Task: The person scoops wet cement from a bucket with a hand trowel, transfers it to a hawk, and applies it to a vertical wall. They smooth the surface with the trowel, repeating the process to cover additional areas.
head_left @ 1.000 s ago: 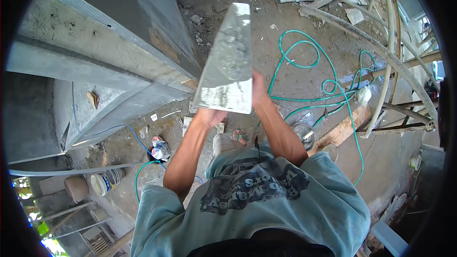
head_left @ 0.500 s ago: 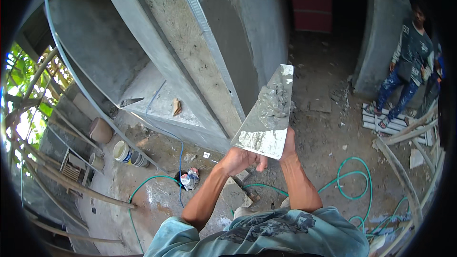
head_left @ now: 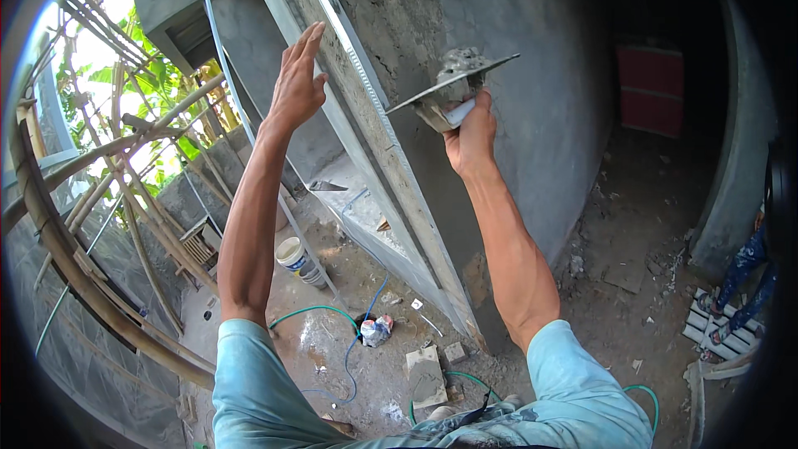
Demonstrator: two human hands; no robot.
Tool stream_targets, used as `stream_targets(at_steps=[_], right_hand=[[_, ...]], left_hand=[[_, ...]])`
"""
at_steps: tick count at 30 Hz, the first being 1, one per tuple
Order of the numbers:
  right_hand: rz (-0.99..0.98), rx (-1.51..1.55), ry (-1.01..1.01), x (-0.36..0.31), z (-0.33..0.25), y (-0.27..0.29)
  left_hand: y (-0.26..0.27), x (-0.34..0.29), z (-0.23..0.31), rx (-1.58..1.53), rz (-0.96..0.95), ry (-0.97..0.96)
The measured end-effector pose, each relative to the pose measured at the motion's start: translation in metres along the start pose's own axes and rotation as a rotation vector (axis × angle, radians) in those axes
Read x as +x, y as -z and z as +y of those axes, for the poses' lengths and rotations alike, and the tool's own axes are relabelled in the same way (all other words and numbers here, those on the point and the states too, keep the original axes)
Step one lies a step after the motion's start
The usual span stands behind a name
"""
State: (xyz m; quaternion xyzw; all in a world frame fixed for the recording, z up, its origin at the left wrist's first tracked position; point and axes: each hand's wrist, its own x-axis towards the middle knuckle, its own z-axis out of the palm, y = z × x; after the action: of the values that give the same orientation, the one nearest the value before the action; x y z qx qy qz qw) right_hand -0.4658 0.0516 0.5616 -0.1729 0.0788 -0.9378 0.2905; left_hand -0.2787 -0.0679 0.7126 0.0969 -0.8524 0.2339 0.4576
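Observation:
My right hand (head_left: 474, 135) grips the pale handle of a plastering trowel (head_left: 499, 63), its blade seen almost edge-on. Grey wet mortar (head_left: 463, 61) sits heaped on top of the blade. The blade's left tip reaches the perforated metal strip (head_left: 366, 75) along the wall corner; I cannot tell if they touch. My left hand (head_left: 298, 87) is raised on the strip's left side, fingers stretched out, holding nothing. Whether its fingertips touch the concrete edge is unclear. Behind the trowel stands the grey plastered wall (head_left: 540, 91), with a rougher, darker band near the corner.
A white bucket (head_left: 291, 254) stands on the floor at left, with a green hose (head_left: 320, 309) and a concrete block (head_left: 426, 376) nearby. Bamboo poles (head_left: 50, 224) crowd the left side. At far right a person's legs (head_left: 748, 270) show above white slats (head_left: 721, 326).
My hands have separated and risen to the wall corner. The trowel has gone from lying broad-side up across both hands to my right hand alone. The view has swung left.

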Motion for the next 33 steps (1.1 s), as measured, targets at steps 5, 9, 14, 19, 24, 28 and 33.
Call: stream_targets(at_steps=[5,9,14,19,24,28,33], right_hand=[[-0.022,-0.075,0.016,0.027,0.018,-0.053],[-0.018,-0.232,0.065,0.065,0.034,-0.056],[-0.010,-0.476,0.048,0.066,0.045,-0.078],[0.021,-0.656,0.143,0.069,0.048,-0.107],[-0.067,-0.513,0.099,0.021,0.042,-0.156],[-0.145,-0.406,0.182,0.040,0.069,-0.164],[-0.258,-0.056,0.214,0.051,0.072,-0.196]], left_hand=[[0.010,0.022,-0.006,0.077,-0.135,-0.015],[0.003,0.026,-0.007,0.057,-0.167,-0.033],[0.015,0.029,-0.028,0.138,-0.163,-0.169],[0.018,0.042,-0.031,0.192,-0.223,-0.278],[0.034,0.049,-0.065,0.463,-0.234,-0.461],[0.018,0.035,-0.076,0.371,-0.131,-0.406],[0.009,0.038,-0.072,0.545,-0.428,-0.049]])
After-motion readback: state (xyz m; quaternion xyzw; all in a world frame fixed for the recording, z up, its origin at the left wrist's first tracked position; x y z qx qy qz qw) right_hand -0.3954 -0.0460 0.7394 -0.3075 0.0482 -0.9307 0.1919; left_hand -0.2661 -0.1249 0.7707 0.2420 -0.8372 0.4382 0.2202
